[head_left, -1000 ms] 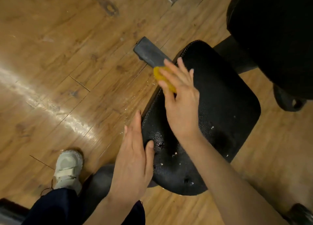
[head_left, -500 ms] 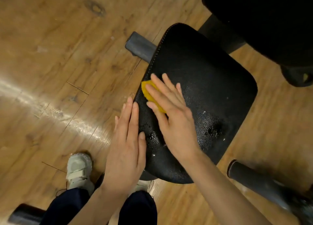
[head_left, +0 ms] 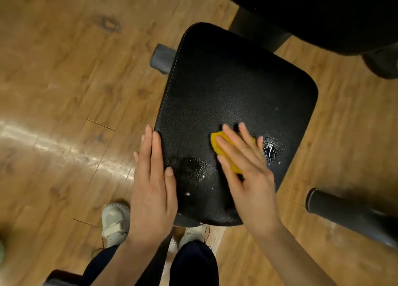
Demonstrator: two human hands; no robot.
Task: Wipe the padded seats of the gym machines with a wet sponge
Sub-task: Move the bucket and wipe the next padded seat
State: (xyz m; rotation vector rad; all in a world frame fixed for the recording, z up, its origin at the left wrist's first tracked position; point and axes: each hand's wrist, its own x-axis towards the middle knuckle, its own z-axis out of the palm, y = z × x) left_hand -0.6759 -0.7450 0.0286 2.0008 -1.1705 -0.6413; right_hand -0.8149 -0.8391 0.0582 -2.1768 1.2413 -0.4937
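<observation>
While half a second ago the sponge (head_left: 224,151) sat up at the left edge of the padded seat (head_left: 226,87), it's now moved down and over to the near middle of the pad, closer to the person. The right hand (head_left: 247,169) lies flat on top of it, fingers straight and spread, pressing it onto the vinyl rather than curling round it. Only a yellow strip shows past the fingers, and that strip runs diagonally, from upper left toward lower right in the view. Can't really tell its full shape since the hand covers most of it.

The left hand (head_left: 151,188) has barely shifted: it's laid flat along the seat's left edge, fingers straight and together pointing away from the person, thumb resting on the pad surface. It holds nothing.

The seat itself looks like a rounded square, black textured vinyl with stitching down the left side, and it's wider at the far end. Wet shiny patches and white flecks show beside the sponge on the right and just near the left thumb.

Wooden floor (head_left: 64,80) underneath, pale sneakers (head_left: 115,221) by the seat's near edge, a dark roller pad (head_left: 344,214) off to the lower right.
</observation>
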